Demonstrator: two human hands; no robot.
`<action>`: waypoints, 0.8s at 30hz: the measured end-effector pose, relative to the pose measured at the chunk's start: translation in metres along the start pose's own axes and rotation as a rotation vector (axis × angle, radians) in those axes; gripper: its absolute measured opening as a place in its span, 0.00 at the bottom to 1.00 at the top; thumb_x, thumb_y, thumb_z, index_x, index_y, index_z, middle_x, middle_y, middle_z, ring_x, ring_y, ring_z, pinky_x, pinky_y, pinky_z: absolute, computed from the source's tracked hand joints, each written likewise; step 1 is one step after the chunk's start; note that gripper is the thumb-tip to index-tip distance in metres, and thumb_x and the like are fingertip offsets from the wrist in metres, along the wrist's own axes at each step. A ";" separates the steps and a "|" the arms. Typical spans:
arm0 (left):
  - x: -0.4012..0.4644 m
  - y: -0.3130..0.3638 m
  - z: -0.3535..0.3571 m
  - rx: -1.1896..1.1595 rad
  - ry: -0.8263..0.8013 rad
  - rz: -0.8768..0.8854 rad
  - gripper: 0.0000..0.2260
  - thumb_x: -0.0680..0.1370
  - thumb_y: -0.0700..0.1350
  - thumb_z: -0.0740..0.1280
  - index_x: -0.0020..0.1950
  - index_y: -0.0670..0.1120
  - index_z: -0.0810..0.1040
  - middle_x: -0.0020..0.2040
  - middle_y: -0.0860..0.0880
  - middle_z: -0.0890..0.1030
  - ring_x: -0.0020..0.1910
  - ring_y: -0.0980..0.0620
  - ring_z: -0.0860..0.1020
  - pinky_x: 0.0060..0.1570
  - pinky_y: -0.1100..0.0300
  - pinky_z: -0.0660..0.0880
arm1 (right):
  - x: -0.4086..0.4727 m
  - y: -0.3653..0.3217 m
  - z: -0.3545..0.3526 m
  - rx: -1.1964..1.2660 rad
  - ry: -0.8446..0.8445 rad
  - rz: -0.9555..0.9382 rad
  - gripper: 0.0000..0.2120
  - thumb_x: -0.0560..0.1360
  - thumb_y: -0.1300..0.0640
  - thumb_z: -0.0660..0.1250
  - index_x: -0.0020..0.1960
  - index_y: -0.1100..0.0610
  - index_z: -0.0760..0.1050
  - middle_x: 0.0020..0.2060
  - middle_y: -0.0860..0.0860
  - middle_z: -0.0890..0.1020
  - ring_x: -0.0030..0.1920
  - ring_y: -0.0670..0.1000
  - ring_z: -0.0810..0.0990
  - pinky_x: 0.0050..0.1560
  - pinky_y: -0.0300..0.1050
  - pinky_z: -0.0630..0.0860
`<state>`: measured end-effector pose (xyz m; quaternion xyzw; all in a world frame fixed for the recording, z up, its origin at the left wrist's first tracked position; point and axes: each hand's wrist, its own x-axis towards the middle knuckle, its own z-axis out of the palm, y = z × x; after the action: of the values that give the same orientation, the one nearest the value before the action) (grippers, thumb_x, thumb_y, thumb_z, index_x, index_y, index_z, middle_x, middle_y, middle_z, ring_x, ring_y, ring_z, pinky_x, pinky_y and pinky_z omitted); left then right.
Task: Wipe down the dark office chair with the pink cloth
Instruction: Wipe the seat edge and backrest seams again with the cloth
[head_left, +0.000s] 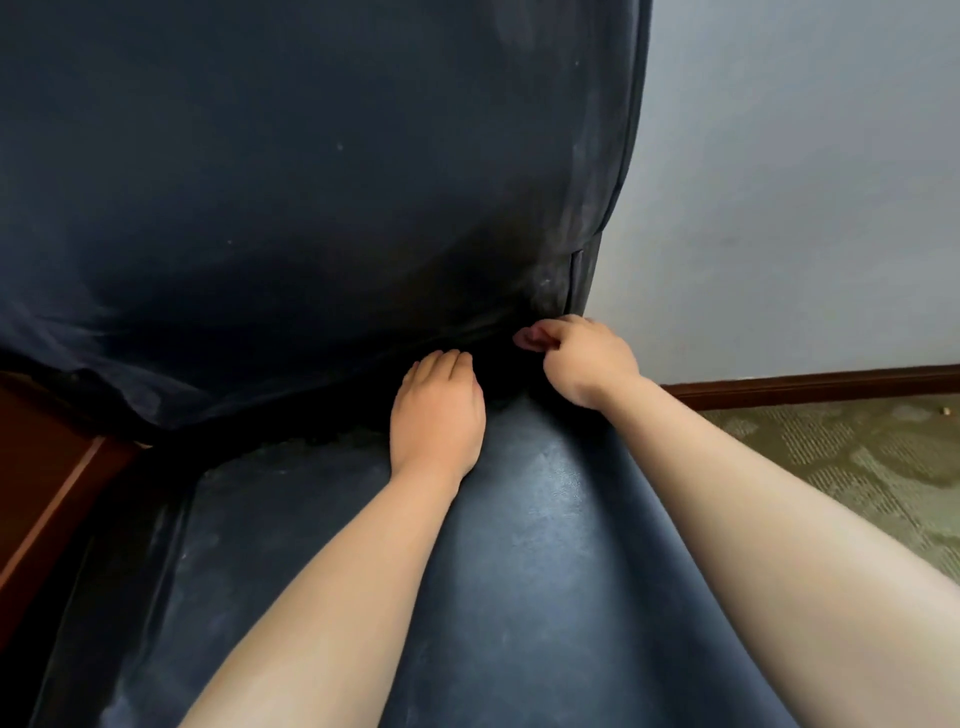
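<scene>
- Soft, even daylight falls on my forearms and the wall; nothing here is harsh.
- The seat carries a dull sheen on its rounded front.
- The crease where backrest meets seat sinks into near-black shadow.
- Wide-angle bending curves the backrest's edge and the baseboard.
- Slightly soft throughout, my arms especially near the bottom edge.

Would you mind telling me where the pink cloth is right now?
In the head view, the pink cloth is bunched in the right hand, at the crease where the chair's backrest meets the seat, right of the left hand.
</scene>
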<state>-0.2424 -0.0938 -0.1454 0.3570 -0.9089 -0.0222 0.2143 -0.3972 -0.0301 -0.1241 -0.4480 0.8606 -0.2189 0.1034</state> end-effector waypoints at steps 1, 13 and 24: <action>-0.001 0.000 0.000 -0.009 -0.002 0.006 0.19 0.75 0.44 0.53 0.51 0.38 0.82 0.47 0.44 0.84 0.49 0.43 0.82 0.51 0.51 0.78 | -0.005 -0.001 0.003 -0.024 0.035 -0.005 0.21 0.74 0.58 0.55 0.63 0.42 0.74 0.62 0.50 0.75 0.63 0.56 0.70 0.63 0.48 0.67; 0.013 0.016 0.009 -0.063 -0.123 -0.035 0.15 0.81 0.40 0.56 0.65 0.42 0.74 0.61 0.45 0.78 0.62 0.46 0.73 0.65 0.50 0.66 | -0.001 0.018 -0.005 0.074 0.030 0.130 0.21 0.76 0.56 0.54 0.65 0.41 0.71 0.64 0.52 0.72 0.64 0.58 0.68 0.64 0.51 0.67; 0.004 0.028 0.004 -0.016 -0.004 -0.001 0.17 0.75 0.43 0.54 0.50 0.39 0.81 0.46 0.44 0.83 0.48 0.43 0.80 0.52 0.49 0.77 | -0.080 0.022 0.020 -0.160 0.315 0.027 0.14 0.74 0.59 0.57 0.56 0.58 0.75 0.55 0.57 0.78 0.50 0.62 0.75 0.51 0.52 0.72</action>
<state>-0.2644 -0.0759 -0.1426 0.3557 -0.9090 -0.0301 0.2150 -0.3599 0.0403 -0.1534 -0.4036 0.8867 -0.2159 -0.0656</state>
